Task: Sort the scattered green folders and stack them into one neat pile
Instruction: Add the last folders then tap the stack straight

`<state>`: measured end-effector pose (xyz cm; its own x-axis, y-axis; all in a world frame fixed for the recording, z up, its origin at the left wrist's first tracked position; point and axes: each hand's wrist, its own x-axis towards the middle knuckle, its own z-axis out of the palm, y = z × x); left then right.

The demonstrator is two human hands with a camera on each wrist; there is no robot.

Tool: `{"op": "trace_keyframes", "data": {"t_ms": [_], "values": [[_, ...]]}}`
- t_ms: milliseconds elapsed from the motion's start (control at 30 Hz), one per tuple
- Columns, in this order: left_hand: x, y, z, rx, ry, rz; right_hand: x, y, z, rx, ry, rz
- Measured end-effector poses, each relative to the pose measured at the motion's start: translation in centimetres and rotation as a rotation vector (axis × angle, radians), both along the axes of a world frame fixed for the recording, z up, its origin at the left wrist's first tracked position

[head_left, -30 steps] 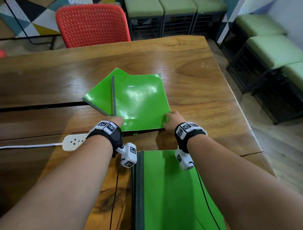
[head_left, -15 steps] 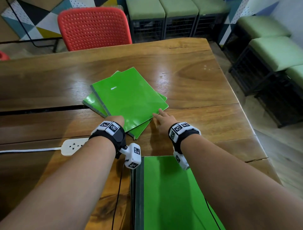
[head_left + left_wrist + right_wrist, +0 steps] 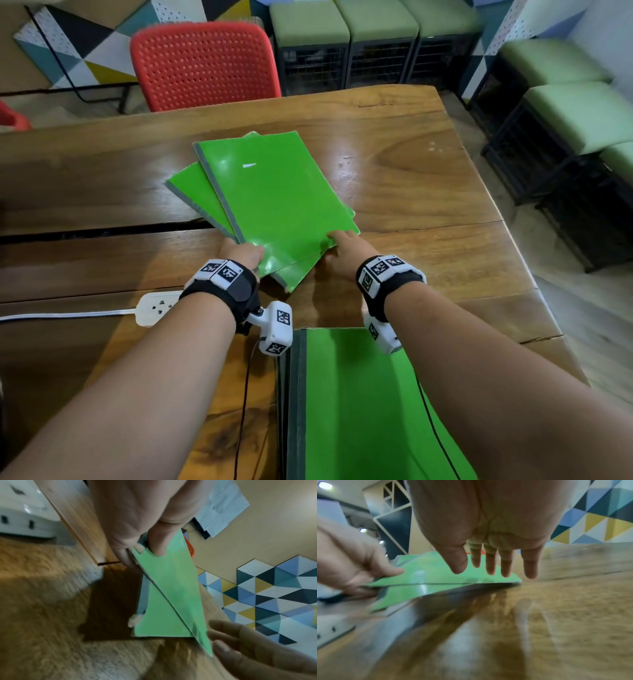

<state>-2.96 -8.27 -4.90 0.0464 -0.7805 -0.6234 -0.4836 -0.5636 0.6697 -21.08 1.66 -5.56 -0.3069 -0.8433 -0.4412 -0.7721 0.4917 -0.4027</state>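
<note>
Two green folders lie crossed in the middle of the wooden table. The top folder is raised at its near edge, and my left hand pinches its near left corner, thumb on top. The lower folder lies flat under it. My right hand hovers with straight, spread fingers at the top folder's near right corner. A pile of green folders with grey spines sits at the table's near edge between my forearms.
A white power strip with its cable lies on the table to the left of my left wrist. A red chair stands behind the far edge. Green-cushioned stools line the right side and back wall.
The top folder has swung from square-on to slanted, its near edge now lifted in my left hand. My right hand let go of its corner and opened beside it.
</note>
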Motion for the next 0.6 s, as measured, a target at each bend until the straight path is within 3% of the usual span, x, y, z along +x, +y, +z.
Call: {"op": "trace_keyframes", "data": {"t_ms": [167, 333, 467, 533, 600], "values": [[2.3, 1.5, 2.9, -0.062, -0.011, -0.03, -0.7, 1.0, 4.0, -0.16, 0.049, -0.171], [5.0, 5.5, 5.3, -0.074, 0.206, -0.047, -0.7, 4.6, 7.6, -0.221, -0.136, -0.315], [7.4, 11.4, 6.9, 0.101, 0.279, -0.205, -0.6, 9.7, 8.0, -0.268, -0.312, -0.507], [8.1, 14.8, 7.4, 0.154, 0.245, -0.291, -0.6, 12.5, 7.5, -0.252, -0.317, -0.569], [8.4, 17.3, 6.8, 0.187, 0.103, -0.368, -0.3, 15.4, 7.0, -0.192, -0.288, -0.571]]}}
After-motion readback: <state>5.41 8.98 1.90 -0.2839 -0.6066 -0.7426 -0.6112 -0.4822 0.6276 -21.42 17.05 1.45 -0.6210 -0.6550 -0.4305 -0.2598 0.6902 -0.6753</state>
